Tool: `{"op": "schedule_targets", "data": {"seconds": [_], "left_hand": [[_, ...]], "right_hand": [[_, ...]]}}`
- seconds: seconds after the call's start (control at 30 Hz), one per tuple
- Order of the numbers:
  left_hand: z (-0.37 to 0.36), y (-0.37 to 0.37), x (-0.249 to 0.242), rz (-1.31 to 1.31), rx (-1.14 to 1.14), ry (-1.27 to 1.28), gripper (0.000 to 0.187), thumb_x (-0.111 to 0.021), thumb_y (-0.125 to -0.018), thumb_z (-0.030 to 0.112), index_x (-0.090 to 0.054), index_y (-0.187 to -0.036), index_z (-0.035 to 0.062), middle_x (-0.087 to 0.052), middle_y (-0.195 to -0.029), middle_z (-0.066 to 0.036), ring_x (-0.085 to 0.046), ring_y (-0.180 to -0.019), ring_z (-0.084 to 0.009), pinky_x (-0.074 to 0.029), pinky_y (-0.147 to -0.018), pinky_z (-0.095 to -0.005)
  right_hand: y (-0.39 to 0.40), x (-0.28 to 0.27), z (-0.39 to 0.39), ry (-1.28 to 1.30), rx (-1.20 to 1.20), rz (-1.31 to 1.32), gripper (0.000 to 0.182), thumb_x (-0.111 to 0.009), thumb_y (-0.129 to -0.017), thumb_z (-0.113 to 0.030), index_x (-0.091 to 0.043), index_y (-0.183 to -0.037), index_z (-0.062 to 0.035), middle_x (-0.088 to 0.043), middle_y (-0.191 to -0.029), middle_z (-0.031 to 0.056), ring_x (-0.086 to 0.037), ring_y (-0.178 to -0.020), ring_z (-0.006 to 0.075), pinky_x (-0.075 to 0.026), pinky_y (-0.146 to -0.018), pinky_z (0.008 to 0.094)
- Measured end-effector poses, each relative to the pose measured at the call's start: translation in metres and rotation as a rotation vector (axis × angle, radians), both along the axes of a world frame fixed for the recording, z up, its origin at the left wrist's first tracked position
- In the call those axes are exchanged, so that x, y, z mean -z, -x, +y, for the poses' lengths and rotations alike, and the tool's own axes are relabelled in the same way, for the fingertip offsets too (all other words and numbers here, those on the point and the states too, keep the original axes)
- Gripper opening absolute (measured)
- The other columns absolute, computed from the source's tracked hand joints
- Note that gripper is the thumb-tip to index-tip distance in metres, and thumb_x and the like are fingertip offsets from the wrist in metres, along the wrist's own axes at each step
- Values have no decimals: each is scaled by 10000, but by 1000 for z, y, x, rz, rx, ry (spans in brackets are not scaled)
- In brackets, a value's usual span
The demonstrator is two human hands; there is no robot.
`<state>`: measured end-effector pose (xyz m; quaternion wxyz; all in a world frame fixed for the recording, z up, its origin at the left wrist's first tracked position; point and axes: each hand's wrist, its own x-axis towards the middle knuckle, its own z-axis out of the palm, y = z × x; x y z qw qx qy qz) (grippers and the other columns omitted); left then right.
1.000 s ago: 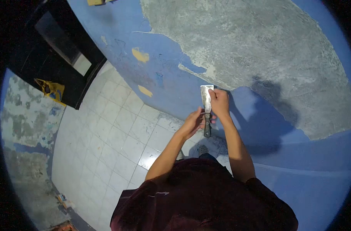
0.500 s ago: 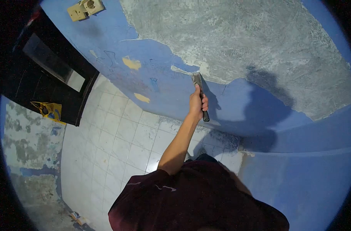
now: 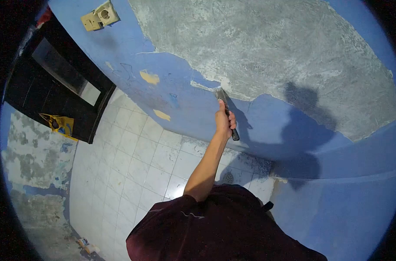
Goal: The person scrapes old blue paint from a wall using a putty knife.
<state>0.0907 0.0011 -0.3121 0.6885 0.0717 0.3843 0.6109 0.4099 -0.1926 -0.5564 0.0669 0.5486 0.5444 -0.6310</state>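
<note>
My left hand (image 3: 224,121) is closed around the dark handle of a scraper (image 3: 235,134), thumb lying along its upper part. The flat blade points away from me and meets the wall at a ragged pale edge (image 3: 208,86), where blue paint (image 3: 185,102) borders exposed grey plaster (image 3: 250,39). A narrow pale strip runs left from the blade tip. My right hand is not visible.
A cream socket fixture (image 3: 100,16) is mounted at upper left. Beyond it stands a dark door (image 3: 43,89) with a yellow bag (image 3: 62,125) near its edge. White floor tiles (image 3: 135,154) lie below, with a round drain (image 3: 228,177).
The view has shifted slightly. My left hand and the scraper have moved a little down the frame, with the blade still at the paint edge and the grip unchanged.
</note>
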Motion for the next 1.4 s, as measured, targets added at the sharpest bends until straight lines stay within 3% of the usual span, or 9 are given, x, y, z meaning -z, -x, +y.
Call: {"op": "schedule_targets", "data": {"seconds": [0.5,0.6,0.7,0.9,0.97,1.03,1.13,1.27,1.4], "left_hand": [[-4,13,-12,62,5,26,566,-450,-897,669,-359,-677,156,-311,-509,47,-234,-365,-83,-183,-338,-242],[-6,12,-7,77,111,62,560,-447,-902,663,-358,-681,156,-310,-508,47,-245,-368,-82,-185,-339,-240],[-2,17,-19,102,32,27,562,-446,-902,663,-363,-684,152,-313,-504,42,-256,-369,-84,-186,-336,-239],[-3,23,-14,151,77,70,577,-455,-888,677,-352,-681,147,-306,-502,43,-254,-368,-87,-182,-329,-246],[-9,23,-17,123,63,35,571,-462,-890,670,-355,-687,147,-307,-504,39,-253,-367,-89,-179,-327,-245],[-6,18,-16,131,72,54,561,-463,-896,660,-355,-694,147,-304,-507,40,-252,-368,-88,-179,-328,-242],[-7,19,-11,129,79,22,553,-452,-907,649,-360,-697,146,-303,-507,44,-251,-369,-81,-180,-328,-241],[-8,26,-18,151,104,38,548,-426,-927,632,-363,-679,148,-315,-503,39,-249,-363,-83,-178,-327,-242],[-6,29,-16,102,114,27,538,-424,-932,625,-368,-682,152,-298,-498,48,-227,-359,-81,-176,-323,-244]], "right_hand": [[-20,-207,-67,115,-198,177,360,-523,-961,-269,-600,-1234,-47,-632,-1184,141,-595,-1105,280,-537,-852,400],[8,-267,-35,108,-287,-10,375,-618,-890,-188,-599,-1230,-33,-698,-1012,139,-700,-746,255,-578,-738,398],[19,-316,-39,-235,-579,-362,407,-667,-867,-243,-596,-1228,-68,-682,-1053,158,-680,-911,301,-558,-786,408],[25,-427,-32,-285,-604,190,528,-590,-882,-130,-460,-1393,-114,-652,-1118,165,-645,-978,305,-523,-875,431],[36,-430,-18,-306,-687,343,548,-584,-896,-145,-428,-1420,-126,-606,-1214,190,-605,-1097,317,-496,-928,446],[71,-401,5,-660,-927,993,592,-556,-941,-254,-336,-1466,-91,-408,-1416,220,-408,-1316,344,-389,-1036,499],[123,-371,8,-537,-857,1329,662,-461,-976,-402,-248,-1486,-38,-226,-1524,211,-177,-1430,352,-212,-1126,537],[131,-354,-6,-40,-815,1262,736,-306,-966,-581,-191,-1510,-99,-90,-1584,118,-54,-1463,275,18,-1167,507],[113,-342,-14,-67,-749,1121,764,-262,-954,-622,-178,-1516,-110,-109,-1582,112,-60,-1463,275,-3,-1166,514]]}}
